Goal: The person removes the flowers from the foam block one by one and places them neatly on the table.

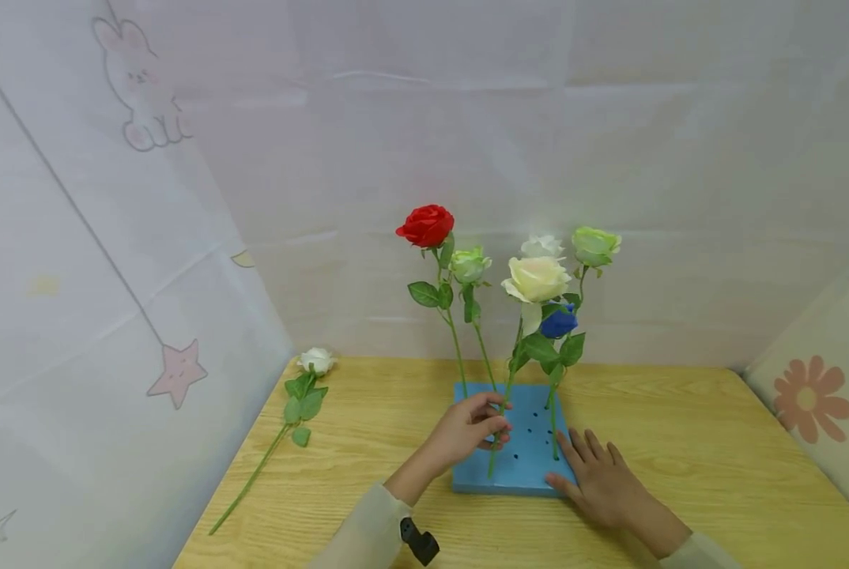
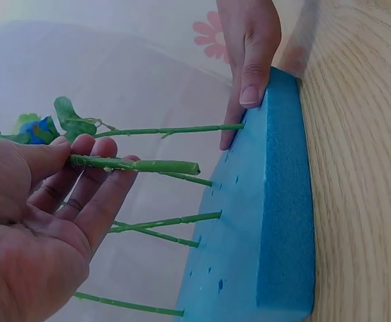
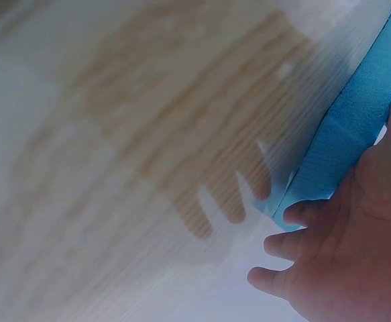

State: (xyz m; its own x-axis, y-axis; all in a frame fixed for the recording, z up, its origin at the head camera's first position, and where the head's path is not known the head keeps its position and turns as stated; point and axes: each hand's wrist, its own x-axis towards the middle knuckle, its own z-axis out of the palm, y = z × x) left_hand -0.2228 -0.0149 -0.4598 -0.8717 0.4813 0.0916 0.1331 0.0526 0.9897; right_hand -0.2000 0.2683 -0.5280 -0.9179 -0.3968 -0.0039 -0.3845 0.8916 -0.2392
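Note:
My left hand (image 1: 467, 433) pinches the green stem of a cream rose (image 1: 536, 279) between thumb and fingers. In the left wrist view the cut end of that stem (image 2: 172, 167) points toward a blue foam block (image 2: 286, 201) and stands apart from it. Small holes dot the block's top. With fingers spread, my right hand (image 1: 602, 484) rests at the block's right side, its thumb touching the edge. Standing in the block are a red rose (image 1: 427, 226), two pale green roses (image 1: 469, 265), a white rose (image 1: 541, 246) and a blue rose (image 1: 561, 322).
Another white rose (image 1: 316, 360) lies at the left of the wooden table (image 1: 367, 411), its stem running toward the front. Behind the table hangs a pale printed cloth (image 1: 353, 174), which continues along both sides.

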